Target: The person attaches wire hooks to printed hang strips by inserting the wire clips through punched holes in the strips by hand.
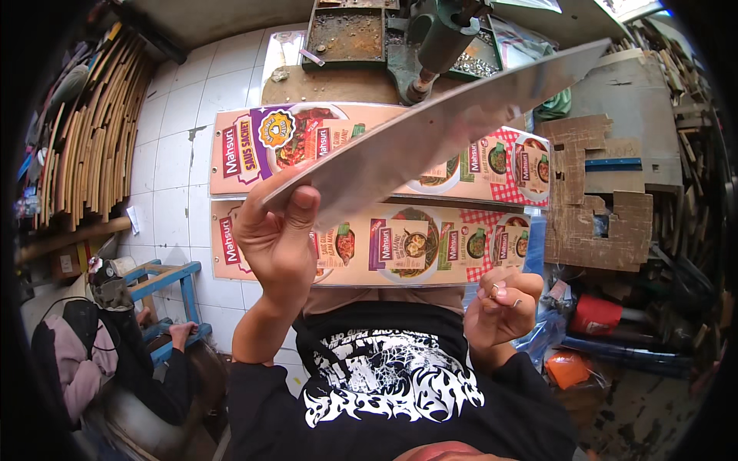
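My left hand [280,223] grips the left end of a long glossy grey panel [430,138], thumb on its face. The panel is held up at a slant, its far end rising to the upper right. Beneath it lie two long printed panels, one farther [238,184] and one nearer [400,276], with food pictures and small holes at their left corners. To the right, by the nearer panel's edge, my right hand [500,311] has its fingers curled around small metal rings [496,290]. The raised panel hides part of both printed panels.
A dark green hand press [442,50] stands beyond the panels, between trays of small metal parts [346,34]. Cut cardboard [607,200] lies at right. Stacked boards [100,131] lean at left, near a blue stool frame [165,280] and another person's foot [182,335].
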The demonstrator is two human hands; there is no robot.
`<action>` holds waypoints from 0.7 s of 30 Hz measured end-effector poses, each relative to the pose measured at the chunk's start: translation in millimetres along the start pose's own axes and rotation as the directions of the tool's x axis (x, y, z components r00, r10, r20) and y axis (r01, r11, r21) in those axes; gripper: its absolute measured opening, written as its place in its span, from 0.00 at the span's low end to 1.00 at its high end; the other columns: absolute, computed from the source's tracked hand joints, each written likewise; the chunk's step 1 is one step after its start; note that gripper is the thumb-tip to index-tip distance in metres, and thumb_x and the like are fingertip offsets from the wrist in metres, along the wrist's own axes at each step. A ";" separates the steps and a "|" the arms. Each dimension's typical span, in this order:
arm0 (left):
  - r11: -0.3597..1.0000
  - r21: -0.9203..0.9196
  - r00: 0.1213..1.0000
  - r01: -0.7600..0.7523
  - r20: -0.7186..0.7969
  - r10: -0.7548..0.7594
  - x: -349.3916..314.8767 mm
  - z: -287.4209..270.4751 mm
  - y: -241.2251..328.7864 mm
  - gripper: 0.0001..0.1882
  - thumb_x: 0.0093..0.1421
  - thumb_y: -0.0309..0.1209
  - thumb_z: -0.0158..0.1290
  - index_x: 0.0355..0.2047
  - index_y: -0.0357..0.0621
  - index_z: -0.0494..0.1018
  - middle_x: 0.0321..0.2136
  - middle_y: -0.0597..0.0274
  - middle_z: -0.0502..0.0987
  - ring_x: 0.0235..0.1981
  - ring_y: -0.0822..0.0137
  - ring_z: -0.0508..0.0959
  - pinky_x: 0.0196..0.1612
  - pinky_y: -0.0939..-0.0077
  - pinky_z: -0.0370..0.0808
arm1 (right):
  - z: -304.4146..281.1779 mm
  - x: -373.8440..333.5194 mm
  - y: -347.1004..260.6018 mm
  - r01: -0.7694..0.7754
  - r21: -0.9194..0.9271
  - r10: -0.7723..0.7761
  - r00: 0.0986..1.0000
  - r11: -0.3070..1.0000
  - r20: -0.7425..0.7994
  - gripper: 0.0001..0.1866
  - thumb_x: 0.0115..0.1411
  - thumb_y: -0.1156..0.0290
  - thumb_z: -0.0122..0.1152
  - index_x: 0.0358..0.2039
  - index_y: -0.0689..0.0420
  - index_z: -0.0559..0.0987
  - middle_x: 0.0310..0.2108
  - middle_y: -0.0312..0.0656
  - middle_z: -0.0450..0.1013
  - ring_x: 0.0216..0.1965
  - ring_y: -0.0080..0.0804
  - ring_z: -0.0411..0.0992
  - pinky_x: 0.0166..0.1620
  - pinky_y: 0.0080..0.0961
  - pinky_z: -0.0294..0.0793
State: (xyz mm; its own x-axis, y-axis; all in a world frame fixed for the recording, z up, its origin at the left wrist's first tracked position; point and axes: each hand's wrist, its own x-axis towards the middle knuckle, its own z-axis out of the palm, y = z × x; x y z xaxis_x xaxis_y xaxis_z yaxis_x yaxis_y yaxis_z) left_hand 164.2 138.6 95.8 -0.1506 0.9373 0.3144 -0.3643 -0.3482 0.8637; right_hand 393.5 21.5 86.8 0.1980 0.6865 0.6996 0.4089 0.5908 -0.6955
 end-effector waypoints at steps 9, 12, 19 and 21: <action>0.772 -0.438 0.783 0.461 -0.209 -0.586 -60.5 -13.9 -6.0 0.12 0.67 0.29 0.53 0.49 0.42 0.72 0.46 0.57 0.78 0.47 0.65 0.78 0.53 0.67 0.75 | 13.7 2.0 -1.2 -0.068 0.037 0.067 0.998 0.997 0.004 0.07 0.60 0.79 0.60 0.38 0.60 0.73 0.35 0.44 0.65 0.24 0.26 0.67 0.27 0.22 0.68; 0.711 -0.494 0.739 0.500 -0.184 -0.648 -71.0 -13.8 -11.3 0.13 0.68 0.32 0.51 0.50 0.41 0.72 0.47 0.55 0.78 0.47 0.64 0.78 0.53 0.66 0.75 | 26.6 6.2 -5.1 -0.231 -0.024 0.232 0.967 0.973 0.107 0.10 0.55 0.80 0.66 0.37 0.60 0.77 0.32 0.43 0.69 0.27 0.27 0.69 0.29 0.21 0.68; 0.588 -0.685 0.744 0.429 -0.101 -0.660 -93.6 -30.7 -7.6 0.24 0.64 0.24 0.47 0.61 0.35 0.61 0.53 0.48 0.73 0.55 0.61 0.75 0.59 0.64 0.70 | 78.6 23.9 -6.9 -0.366 -0.002 0.337 0.855 0.931 0.394 0.12 0.46 0.85 0.73 0.32 0.61 0.82 0.29 0.40 0.74 0.27 0.25 0.73 0.30 0.20 0.72; 0.610 -0.654 0.737 0.447 -0.116 -0.665 -98.8 -32.2 -5.2 0.30 0.60 0.21 0.44 0.64 0.33 0.56 0.55 0.46 0.71 0.56 0.60 0.73 0.61 0.64 0.68 | 90.0 26.2 -8.9 -0.406 -0.017 0.358 0.785 0.914 0.505 0.12 0.47 0.85 0.72 0.33 0.62 0.82 0.29 0.40 0.73 0.27 0.25 0.73 0.28 0.20 0.72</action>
State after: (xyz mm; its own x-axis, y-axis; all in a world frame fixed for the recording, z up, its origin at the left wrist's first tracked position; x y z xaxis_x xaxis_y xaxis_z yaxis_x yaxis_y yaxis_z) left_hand 151.3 47.3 47.6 0.0243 0.9210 -0.3888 -0.8909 0.1964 0.4095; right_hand 314.9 72.3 96.5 -0.1481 0.9648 0.2172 0.3079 0.2537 -0.9170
